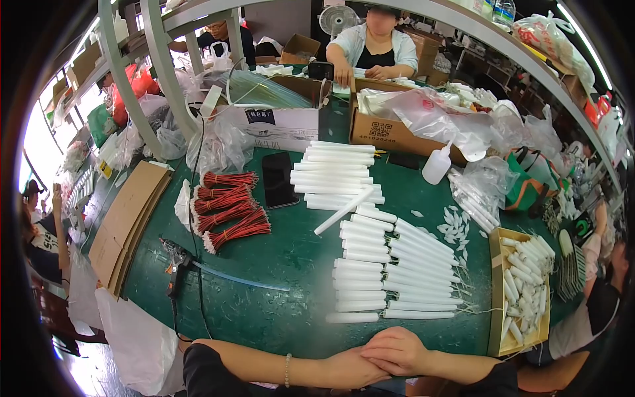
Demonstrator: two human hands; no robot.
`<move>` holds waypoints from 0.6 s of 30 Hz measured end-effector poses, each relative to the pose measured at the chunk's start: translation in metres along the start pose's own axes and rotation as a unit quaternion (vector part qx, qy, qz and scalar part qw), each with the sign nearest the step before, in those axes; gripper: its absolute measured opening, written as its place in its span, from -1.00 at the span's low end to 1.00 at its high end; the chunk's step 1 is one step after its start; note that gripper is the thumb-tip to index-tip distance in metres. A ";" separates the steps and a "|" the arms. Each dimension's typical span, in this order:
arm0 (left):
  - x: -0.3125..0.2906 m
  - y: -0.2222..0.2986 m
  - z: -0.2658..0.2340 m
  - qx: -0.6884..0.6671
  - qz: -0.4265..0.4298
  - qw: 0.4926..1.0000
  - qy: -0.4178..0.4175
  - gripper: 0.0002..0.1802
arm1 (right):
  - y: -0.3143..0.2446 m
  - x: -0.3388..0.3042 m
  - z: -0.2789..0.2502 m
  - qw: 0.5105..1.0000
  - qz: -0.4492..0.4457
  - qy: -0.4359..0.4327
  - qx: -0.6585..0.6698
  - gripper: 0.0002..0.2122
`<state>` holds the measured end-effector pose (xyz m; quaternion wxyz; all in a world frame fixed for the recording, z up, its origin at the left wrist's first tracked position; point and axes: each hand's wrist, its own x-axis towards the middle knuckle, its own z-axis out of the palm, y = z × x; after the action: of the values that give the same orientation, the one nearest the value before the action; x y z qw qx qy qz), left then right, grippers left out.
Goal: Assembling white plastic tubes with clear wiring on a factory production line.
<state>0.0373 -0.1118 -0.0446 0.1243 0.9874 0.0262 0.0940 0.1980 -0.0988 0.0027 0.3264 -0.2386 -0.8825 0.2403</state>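
Observation:
At the table's near edge my two hands rest together. My right hand is folded over my left hand, its fingers closed and no object in them. The left fingers are mostly hidden beneath it. Just beyond lie two columns of white tubes: short ones on the left, and longer ones with thin wires at their right ends. Farther back is a stack of white tubes, with one tube lying slantwise at its near side. Neither hand touches any of these.
Left of the tubes are red wire bundles, a black phone and a glue gun with its cable. A box of small white parts stands right. Cardboard sheets lie left. A person sits opposite, behind open cartons.

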 end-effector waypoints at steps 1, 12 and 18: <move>0.001 0.000 -0.003 0.004 -0.004 1.000 -0.017 -0.71 | 0.000 0.000 0.000 1.000 0.003 0.004 0.001 -0.78; -0.001 -0.001 -0.001 0.014 0.005 1.000 0.007 -0.72 | -0.001 0.000 0.000 1.000 0.004 0.002 -0.004 -0.79; 0.000 -0.001 -0.003 0.011 0.008 1.000 0.002 -0.74 | -0.001 0.001 0.000 1.000 0.005 0.004 -0.003 -0.80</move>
<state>0.0366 -0.1101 -0.0422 0.1127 0.9887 0.0199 0.0964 0.1970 -0.0993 0.0033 0.3281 -0.2452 -0.8805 0.2384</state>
